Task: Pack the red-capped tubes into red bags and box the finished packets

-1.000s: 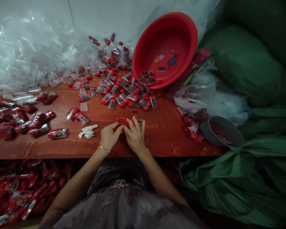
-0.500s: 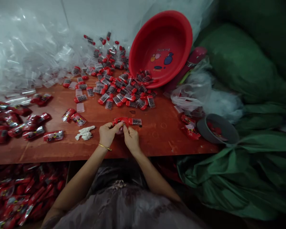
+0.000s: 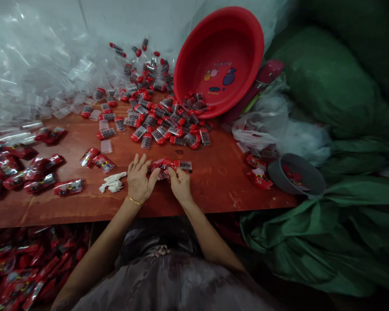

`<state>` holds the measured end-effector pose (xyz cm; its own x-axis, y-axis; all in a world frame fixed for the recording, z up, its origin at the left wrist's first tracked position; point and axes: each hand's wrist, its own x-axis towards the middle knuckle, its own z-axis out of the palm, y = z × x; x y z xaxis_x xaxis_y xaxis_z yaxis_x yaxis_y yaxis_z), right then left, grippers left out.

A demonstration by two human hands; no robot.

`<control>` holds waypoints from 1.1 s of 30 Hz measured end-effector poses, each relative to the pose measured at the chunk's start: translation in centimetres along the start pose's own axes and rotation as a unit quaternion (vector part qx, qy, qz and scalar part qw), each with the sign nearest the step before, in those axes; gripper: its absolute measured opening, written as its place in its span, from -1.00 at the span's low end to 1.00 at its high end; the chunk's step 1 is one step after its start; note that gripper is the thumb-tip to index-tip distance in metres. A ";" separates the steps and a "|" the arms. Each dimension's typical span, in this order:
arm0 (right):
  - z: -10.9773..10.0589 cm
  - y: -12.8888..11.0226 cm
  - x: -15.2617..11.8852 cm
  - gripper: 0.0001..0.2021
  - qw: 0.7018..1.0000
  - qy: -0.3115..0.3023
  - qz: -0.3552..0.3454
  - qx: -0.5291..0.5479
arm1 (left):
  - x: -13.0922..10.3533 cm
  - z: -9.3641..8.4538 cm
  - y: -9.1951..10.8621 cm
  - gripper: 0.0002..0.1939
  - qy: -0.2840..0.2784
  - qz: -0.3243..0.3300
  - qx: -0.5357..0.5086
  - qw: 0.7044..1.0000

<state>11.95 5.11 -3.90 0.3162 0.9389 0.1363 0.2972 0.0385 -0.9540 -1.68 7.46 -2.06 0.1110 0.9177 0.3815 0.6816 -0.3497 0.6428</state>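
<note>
A red printed wrapper (image 3: pixel 163 164) lies between my two hands near the table's front edge. My left hand (image 3: pixel 138 179), with a gold bracelet at the wrist, has its fingers spread, and its thumb reaches the wrapper's left side. My right hand (image 3: pixel 180 183) pinches the wrapper's right side between thumb and fingers. Just beyond the right fingers is a small clear container with dark contents (image 3: pixel 184 165). A crumpled white piece (image 3: pixel 113 182) rests left of my left hand.
Red-capped containers (image 3: pixel 162 119) are piled behind the hands, partly inside a tilted red basin (image 3: pixel 194 47). Red packets (image 3: pixel 39 170) and clear sleeves (image 3: pixel 45 73) lie left. A grey bowl (image 3: pixel 278 175), plastic bags (image 3: pixel 262 125) and green sacks (image 3: pixel 337 82) are at right.
My left hand has opened from a pinch, its fingers spreading up and to the left. My right hand still pinches the wrapper. The view has shifted slightly.
</note>
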 end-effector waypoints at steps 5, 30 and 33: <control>1.1 -1.0 -1.1 -0.66 0.998 -0.047 -0.016 0.034 | -0.4 -0.3 1.6 -0.69 -0.068 -0.147 -0.256 0.953; -7.4 -0.8 -2.2 -0.68 0.987 -0.120 -0.075 -0.081 | 0.1 -1.8 3.3 -0.56 -0.064 -0.456 -0.524 0.717; -7.1 -2.0 -3.8 -0.70 0.983 -0.166 -0.065 -0.039 | -0.2 -1.4 4.0 -0.55 -0.071 -0.440 -0.527 0.724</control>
<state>16.59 -0.94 -0.55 -0.0361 0.9881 0.1493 0.3878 0.1516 -0.9092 -0.04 5.61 1.36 0.0923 0.8567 -0.5074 -0.3878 0.5003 0.7742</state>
